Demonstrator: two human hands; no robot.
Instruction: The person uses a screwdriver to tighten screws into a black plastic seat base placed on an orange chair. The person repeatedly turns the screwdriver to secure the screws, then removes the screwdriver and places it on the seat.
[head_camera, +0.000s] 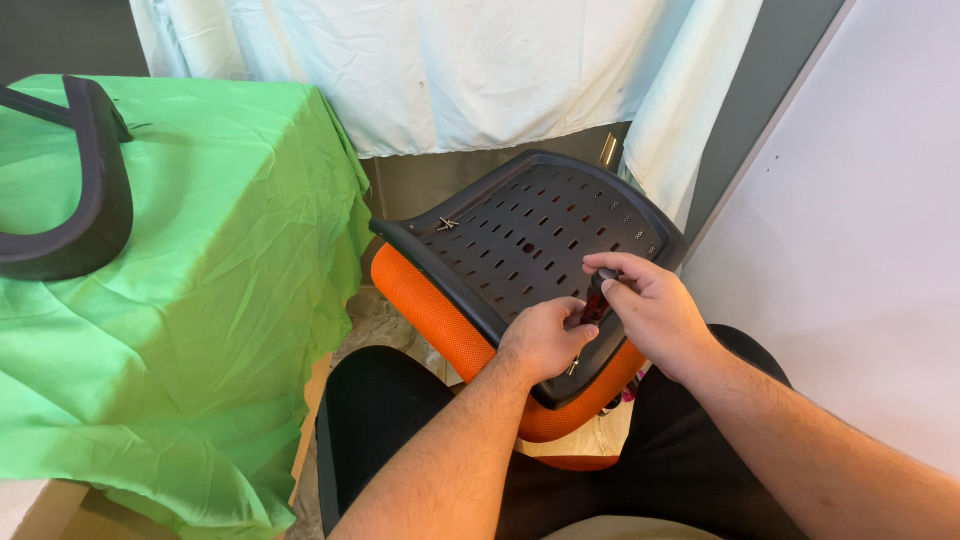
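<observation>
Two hands are at work on the near edge of an upturned chair seat (530, 240), a black slotted plastic pan with an orange fabric cushion (430, 310) beneath, propped tilted across my lap. My right hand (650, 305) is curled shut around a small dark tool with a black and red handle (597, 298), pointing down at the pan. My left hand (545, 338) sits just beside it, touching the pan, fingers bent in near the tool's tip; I cannot tell if they pinch anything. A small metal screw (573, 368) shows at the pan's rim just below the left hand, and another small metal fitting (447, 224) lies well beyond it near the far left corner. Left of the left hand, a gap of floor separates the seat from a bench draped in wrinkled green cloth (220, 260), which carries a curved black plastic armrest piece (95, 190). To the right of my right hand stands a plain pale wall (860, 250).
</observation>
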